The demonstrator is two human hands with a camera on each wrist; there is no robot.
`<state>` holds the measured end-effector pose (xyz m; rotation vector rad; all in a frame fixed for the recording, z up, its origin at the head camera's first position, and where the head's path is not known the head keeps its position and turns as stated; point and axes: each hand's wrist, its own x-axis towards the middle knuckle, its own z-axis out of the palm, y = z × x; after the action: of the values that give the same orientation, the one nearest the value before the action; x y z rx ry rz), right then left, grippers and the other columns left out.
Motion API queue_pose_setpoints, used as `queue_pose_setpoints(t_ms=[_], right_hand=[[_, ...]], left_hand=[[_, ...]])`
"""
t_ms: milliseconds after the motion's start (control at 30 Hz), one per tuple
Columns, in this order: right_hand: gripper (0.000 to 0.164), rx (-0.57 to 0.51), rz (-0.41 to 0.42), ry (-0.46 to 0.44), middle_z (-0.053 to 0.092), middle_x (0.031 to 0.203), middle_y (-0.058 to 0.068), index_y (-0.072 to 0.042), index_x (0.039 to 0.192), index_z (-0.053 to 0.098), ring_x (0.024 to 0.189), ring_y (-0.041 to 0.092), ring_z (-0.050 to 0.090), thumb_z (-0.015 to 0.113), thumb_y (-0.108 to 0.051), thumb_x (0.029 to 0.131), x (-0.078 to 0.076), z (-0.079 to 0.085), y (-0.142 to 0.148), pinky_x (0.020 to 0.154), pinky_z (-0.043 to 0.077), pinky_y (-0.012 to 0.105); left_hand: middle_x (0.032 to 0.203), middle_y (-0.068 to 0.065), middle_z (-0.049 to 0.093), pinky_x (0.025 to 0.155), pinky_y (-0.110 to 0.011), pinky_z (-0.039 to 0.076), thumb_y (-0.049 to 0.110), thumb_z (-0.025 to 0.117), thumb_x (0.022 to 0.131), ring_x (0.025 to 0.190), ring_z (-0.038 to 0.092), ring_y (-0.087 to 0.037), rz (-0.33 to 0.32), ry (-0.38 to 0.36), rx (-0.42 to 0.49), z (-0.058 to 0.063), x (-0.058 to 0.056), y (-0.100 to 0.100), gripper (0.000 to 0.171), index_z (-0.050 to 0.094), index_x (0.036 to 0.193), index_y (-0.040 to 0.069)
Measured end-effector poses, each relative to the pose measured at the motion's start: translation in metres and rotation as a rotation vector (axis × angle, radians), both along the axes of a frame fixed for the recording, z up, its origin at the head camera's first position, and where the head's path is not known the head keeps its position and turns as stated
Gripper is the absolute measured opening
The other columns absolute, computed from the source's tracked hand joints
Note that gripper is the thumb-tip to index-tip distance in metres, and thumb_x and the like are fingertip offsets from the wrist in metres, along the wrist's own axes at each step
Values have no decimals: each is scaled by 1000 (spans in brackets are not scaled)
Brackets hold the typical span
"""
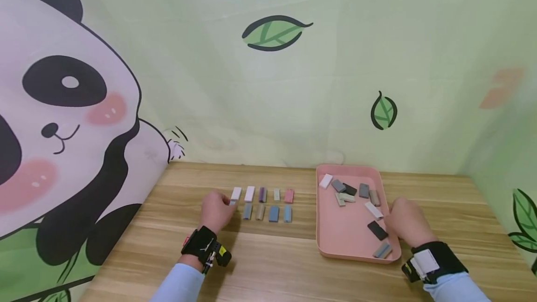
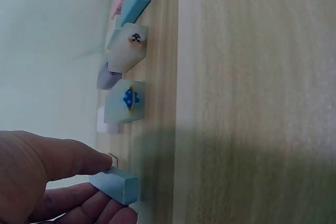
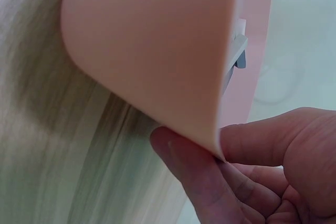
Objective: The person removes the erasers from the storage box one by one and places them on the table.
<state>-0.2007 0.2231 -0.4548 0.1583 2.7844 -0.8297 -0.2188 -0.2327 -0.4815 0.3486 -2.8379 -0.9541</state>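
My left hand (image 1: 216,211) pinches a small light blue block (image 2: 124,186) between thumb and fingers, at the left end of the front row. Just behind it lies a white block (image 1: 236,193). Along that front row are a grey-blue block (image 1: 247,211), a tan block (image 1: 260,212) and a blue block (image 1: 274,214). In the left wrist view one nearby block has a blue mushroom print (image 2: 131,98) on its end. At the right, my right hand (image 1: 407,220) grips the side rim of a pink tray (image 1: 341,229), thumb over the edge and fingers against its outer wall (image 3: 152,40).
Several loose blocks lie in the tray, among them a black block (image 1: 377,230) and a white block (image 1: 373,210). The back row also has a purple block (image 1: 262,195) and a pink block (image 1: 289,195). A printed cloth (image 1: 201,83) hangs along the wooden table's (image 1: 272,260) back edge.
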Motion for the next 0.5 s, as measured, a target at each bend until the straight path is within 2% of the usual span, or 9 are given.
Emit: queue_pose_setpoints(t_ms=[233, 500], right_hand=[[12, 2, -4, -6, 53, 68, 10, 1, 77, 61, 57, 20, 53, 52, -4, 83, -1, 1, -1, 48, 41, 28], [15, 12, 0, 11, 49, 63, 9, -1, 70, 59, 54, 19, 51, 51, -4, 83, -1, 0, 0, 46, 38, 27]], left_hand=[[71, -5, 62, 50, -26, 41, 20, 74, 76, 62, 55, -17, 26, -37, 3, -3, -2, -1, 15, 67, 74, 7], [73, -5, 62, 51, -26, 40, 20, 72, 76, 63, 54, -17, 45, -59, -19, -5, -3, 0, 14, 67, 75, 7]])
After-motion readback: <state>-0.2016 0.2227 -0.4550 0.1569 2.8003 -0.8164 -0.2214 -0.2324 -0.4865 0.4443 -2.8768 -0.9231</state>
